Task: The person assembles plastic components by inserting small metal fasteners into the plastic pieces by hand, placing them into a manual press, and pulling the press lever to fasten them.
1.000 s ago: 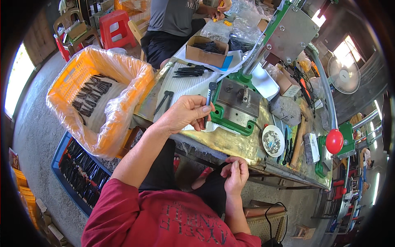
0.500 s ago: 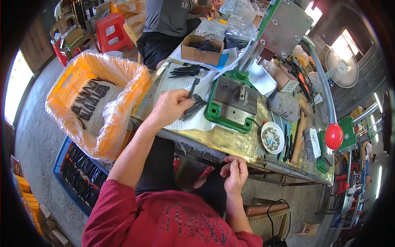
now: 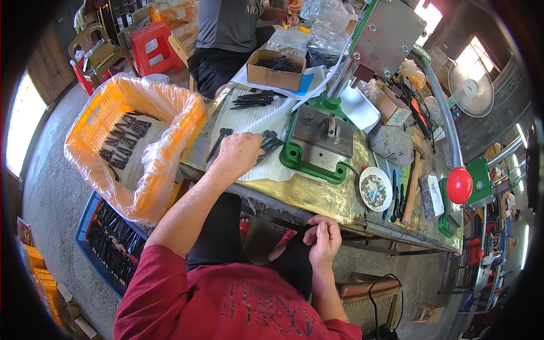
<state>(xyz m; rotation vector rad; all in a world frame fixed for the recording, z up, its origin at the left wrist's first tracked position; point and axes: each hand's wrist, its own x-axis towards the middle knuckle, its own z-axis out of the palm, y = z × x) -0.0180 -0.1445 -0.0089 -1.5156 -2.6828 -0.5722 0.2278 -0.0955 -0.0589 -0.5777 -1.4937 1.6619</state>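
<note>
My left hand (image 3: 239, 154) is over a white foam sheet (image 3: 272, 120) on the bench, its fingers bent at the near-left side of a small pile of slim black parts with wider heads (image 3: 271, 145). Whatever is between those fingertips is hidden. A single black part (image 3: 219, 143) of the same kind lies on the sheet just left of this hand. Farther back on the sheet is a second bunch of black parts (image 3: 255, 100). My right hand (image 3: 323, 239) hangs above my lap by the bench edge, fingers curled, with nothing seen in it.
A green hand press (image 3: 317, 140) with a red ball handle (image 3: 459, 185) stands on the bench. A plastic-lined orange crate (image 3: 192, 120) and a blue crate (image 3: 85, 226) hold black parts. A white bowl (image 3: 383, 199) and hammer (image 3: 412, 190) lie rightward. Another person (image 3: 226, 28) sits opposite.
One black part that was by my left fingers now lies on the sheet left of the hand. The hand has moved slightly right and down against the pile. My right hand has stayed still.
</note>
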